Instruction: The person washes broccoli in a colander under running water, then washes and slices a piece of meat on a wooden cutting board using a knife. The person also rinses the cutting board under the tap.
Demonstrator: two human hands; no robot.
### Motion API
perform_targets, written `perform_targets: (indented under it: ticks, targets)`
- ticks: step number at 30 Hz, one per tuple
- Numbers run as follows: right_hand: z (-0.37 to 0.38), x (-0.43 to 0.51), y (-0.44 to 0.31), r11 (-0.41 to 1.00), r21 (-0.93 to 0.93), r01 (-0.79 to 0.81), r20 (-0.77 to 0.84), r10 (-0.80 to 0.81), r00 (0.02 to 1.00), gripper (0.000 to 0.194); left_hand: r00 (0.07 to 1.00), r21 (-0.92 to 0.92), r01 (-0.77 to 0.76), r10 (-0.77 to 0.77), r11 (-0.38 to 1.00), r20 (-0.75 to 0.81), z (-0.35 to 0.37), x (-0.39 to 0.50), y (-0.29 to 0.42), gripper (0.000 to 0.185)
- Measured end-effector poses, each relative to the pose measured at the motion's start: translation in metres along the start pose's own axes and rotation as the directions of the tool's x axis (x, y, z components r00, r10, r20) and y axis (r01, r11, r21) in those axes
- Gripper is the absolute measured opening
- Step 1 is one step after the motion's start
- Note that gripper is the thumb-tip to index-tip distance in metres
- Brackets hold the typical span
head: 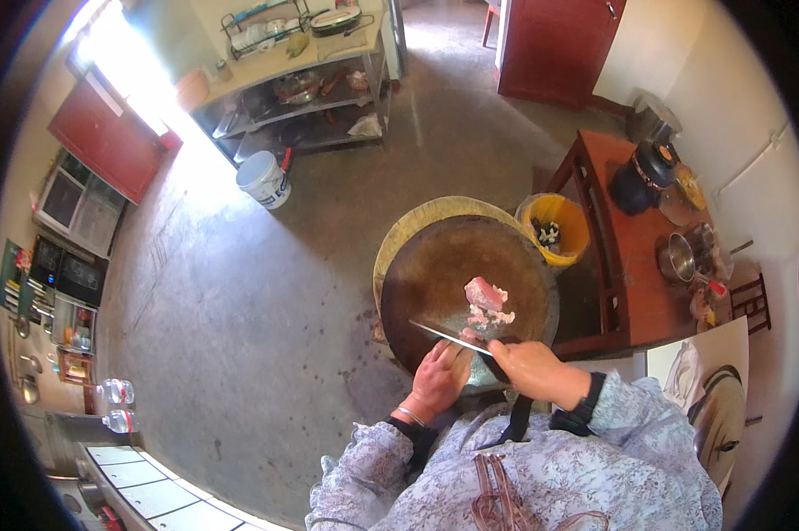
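Note:
A round wooden chopping block [439, 265] stands before me, its top brown and worn. My right hand [532, 372] is closed on the handle end of a kitchen knife [447, 336], whose blade points to the left across the near part of the block. Close against the blade, my left hand [441, 373] lies with its fingers bent; what is under them is hidden. A small bit of raw meat [470, 333] shows just beyond the blade. Farther up the block lie a larger piece of raw meat [484, 294] and several small pale scraps [501, 317].
A yellow-lined bin [575, 232] touches the block's far right side. To the right stands a red-brown wooden table [645, 285] with a dark jar [640, 182] and a metal saucepan [677, 257]. A white bucket [262, 179] sits on the floor beside a shelved counter [287, 56].

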State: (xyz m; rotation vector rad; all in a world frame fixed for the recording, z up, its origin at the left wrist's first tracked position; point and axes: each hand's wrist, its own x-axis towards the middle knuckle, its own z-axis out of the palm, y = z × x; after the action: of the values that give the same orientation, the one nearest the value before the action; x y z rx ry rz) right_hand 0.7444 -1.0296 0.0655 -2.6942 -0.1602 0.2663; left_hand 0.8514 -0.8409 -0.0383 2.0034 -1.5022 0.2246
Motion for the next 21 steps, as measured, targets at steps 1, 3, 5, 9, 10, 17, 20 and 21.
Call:
perform_targets:
  ticks: [1,3,5,9,10,17,20,21]
  targets:
    - [-0.003,-0.011,0.002,0.999,-0.008,-0.031,0.048,0.031,0.998,0.015,0.999,-0.054,0.036,-0.037,0.998,-0.007,-0.002,0.001,0.002,0.034]
    - [-0.009,-0.031,0.011,0.989,0.059,-0.136,0.099,0.130,0.987,0.023,0.996,-0.100,0.087,-0.087,0.991,0.002,-0.007,0.002,0.004,0.036]
    - [-0.011,-0.045,0.016,0.985,0.020,-0.170,0.044,0.169,0.985,0.026,0.997,-0.170,0.075,-0.077,0.983,-0.009,-0.009,0.004,0.005,0.032]
    - [-0.012,-0.061,0.012,0.997,-0.061,-0.041,0.034,0.043,0.998,0.027,0.994,-0.256,0.105,-0.101,0.961,0.029,-0.005,0.007,0.004,0.035]
    - [-0.012,-0.061,0.009,0.995,-0.063,-0.072,0.078,0.077,0.994,0.026,0.991,-0.160,0.110,-0.095,0.981,0.096,-0.005,0.005,0.005,0.038]
    - [0.001,0.007,-0.008,0.992,-0.108,-0.072,0.126,0.086,0.988,0.026,0.997,-0.027,-0.045,0.043,0.999,-0.070,0.003,-0.006,0.000,0.047]
    - [0.009,0.019,-0.013,0.997,-0.079,-0.023,0.003,0.023,1.000,0.025,0.998,-0.066,-0.044,0.041,0.997,-0.049,0.002,-0.008,0.001,0.036]
    - [0.010,0.014,-0.013,0.996,-0.078,-0.050,0.050,0.054,0.997,0.025,0.998,-0.134,0.043,-0.047,0.990,-0.032,0.002,-0.010,0.004,0.037]
